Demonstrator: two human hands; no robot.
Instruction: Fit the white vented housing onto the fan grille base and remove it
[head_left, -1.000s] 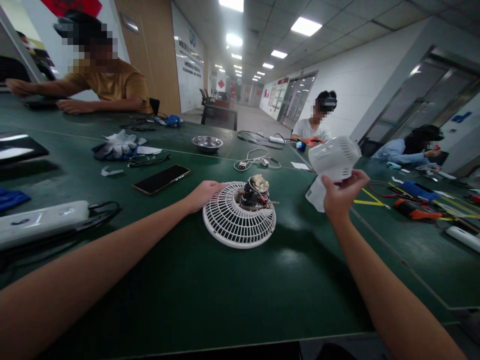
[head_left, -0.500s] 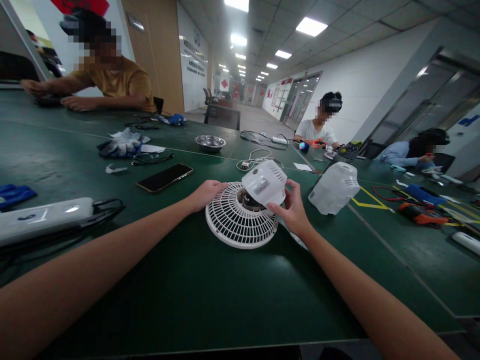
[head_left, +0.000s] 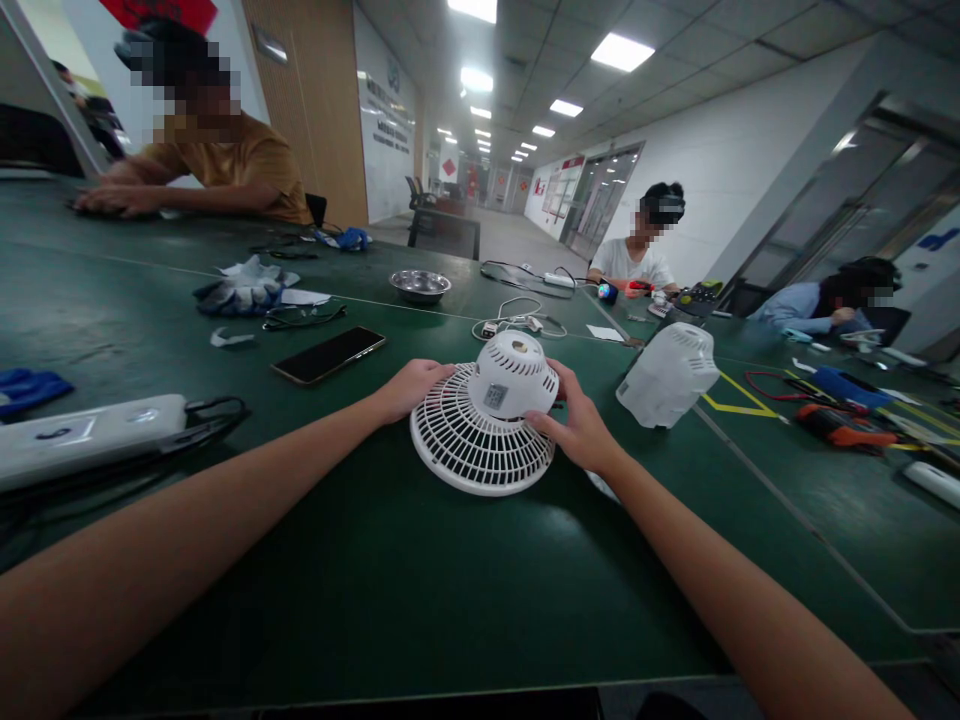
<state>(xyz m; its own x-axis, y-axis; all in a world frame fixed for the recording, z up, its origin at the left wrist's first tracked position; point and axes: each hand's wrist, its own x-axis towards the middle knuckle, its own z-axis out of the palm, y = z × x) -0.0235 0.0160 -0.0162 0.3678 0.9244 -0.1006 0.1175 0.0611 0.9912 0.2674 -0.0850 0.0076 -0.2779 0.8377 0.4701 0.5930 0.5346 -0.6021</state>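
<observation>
A round white fan grille (head_left: 480,468) lies on the green table in front of me. My left hand (head_left: 416,388) grips its far-left rim, with the fingers closed at the edge. My right hand (head_left: 577,420) is wrapped round the right side of a white motor cover (head_left: 514,375), a domed shell with vent slots and a label. The cover sits upright over the middle of the grille and hides the motor parts there. Whether it is fully seated, I cannot tell. Under my right wrist a pale thing (head_left: 601,486) shows only in part.
To the right stands a white plastic housing (head_left: 667,375). A phone (head_left: 330,356), a metal bowl (head_left: 420,286), a white cable (head_left: 517,318) and gloves (head_left: 244,288) lie farther back. A power strip (head_left: 90,440) is at left, an orange tool (head_left: 844,428) at right. Several people sit around the table.
The motor cover has gone from tilted, with motor parts showing beneath, to upright over the grille's centre. My right hand turned with it; my left hand stayed. The person at left drew their hands together.
</observation>
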